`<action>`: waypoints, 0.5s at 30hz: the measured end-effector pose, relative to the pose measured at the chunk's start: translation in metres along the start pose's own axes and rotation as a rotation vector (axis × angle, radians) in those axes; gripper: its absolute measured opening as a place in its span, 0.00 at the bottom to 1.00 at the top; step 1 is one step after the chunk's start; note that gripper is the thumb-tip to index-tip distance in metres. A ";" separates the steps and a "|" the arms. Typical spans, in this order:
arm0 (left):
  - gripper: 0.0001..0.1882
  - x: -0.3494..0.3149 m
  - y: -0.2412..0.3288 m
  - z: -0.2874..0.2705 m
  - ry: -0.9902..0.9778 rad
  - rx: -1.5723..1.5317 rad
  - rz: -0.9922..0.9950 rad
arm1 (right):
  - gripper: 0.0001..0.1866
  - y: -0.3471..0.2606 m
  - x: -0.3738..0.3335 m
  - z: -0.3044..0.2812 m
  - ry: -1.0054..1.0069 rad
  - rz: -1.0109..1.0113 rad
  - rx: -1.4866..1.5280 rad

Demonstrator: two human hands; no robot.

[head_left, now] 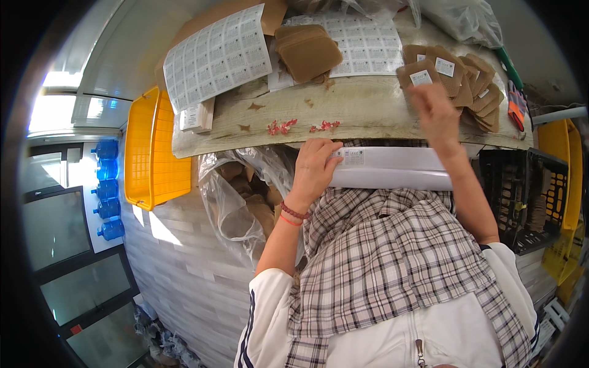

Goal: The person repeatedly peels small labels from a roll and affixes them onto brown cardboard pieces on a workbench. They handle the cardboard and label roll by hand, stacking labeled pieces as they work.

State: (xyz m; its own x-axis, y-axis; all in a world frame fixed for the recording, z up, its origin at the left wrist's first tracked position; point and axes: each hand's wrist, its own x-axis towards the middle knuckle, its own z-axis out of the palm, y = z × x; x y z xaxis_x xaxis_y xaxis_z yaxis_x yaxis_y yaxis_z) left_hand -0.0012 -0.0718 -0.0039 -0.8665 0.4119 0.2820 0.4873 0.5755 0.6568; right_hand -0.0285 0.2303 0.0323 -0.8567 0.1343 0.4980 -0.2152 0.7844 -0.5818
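Observation:
My left hand point(316, 167) is closed on the left end of a white label sheet point(399, 175), with its thumb on the face. The sheet lies in front of the table's near edge, above my lap. A few printed labels point(352, 157) show beside that thumb; the sheet's visible right part looks blank. My right hand point(434, 116) is raised over the table's right side, fingers bent and smeared by motion. Its fingertips are at the lower edge of a brown corrugated cardboard piece point(405, 75) bearing a white label point(421, 77). More labelled cardboard pieces point(471, 78) overlap behind it.
A cardboard stack point(308, 52) and printed label sheets point(218, 58) lie farther back on the table point(362, 104). Red scraps point(282, 127) sit near its front edge. Left are a yellow crate point(156, 150) and clear bag point(230, 208); right, a black crate point(521, 196).

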 end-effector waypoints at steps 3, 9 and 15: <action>0.15 0.002 0.000 -0.002 -0.005 -0.049 -0.008 | 0.04 -0.015 -0.032 0.026 -0.205 -0.091 0.165; 0.09 0.031 0.004 -0.025 0.003 -0.203 -0.308 | 0.09 -0.004 -0.007 0.031 -0.172 -0.020 0.112; 0.08 0.112 -0.069 -0.030 0.466 -0.134 -0.314 | 0.14 0.002 0.022 0.038 -0.110 0.077 0.116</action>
State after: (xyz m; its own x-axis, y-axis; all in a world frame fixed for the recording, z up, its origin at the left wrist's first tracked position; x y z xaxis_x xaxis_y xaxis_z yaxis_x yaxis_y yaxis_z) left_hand -0.1349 -0.0867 0.0037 -0.9385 -0.1362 0.3174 0.2073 0.5131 0.8329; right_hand -0.0652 0.2116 0.0177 -0.9176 0.1195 0.3792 -0.1940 0.6980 -0.6894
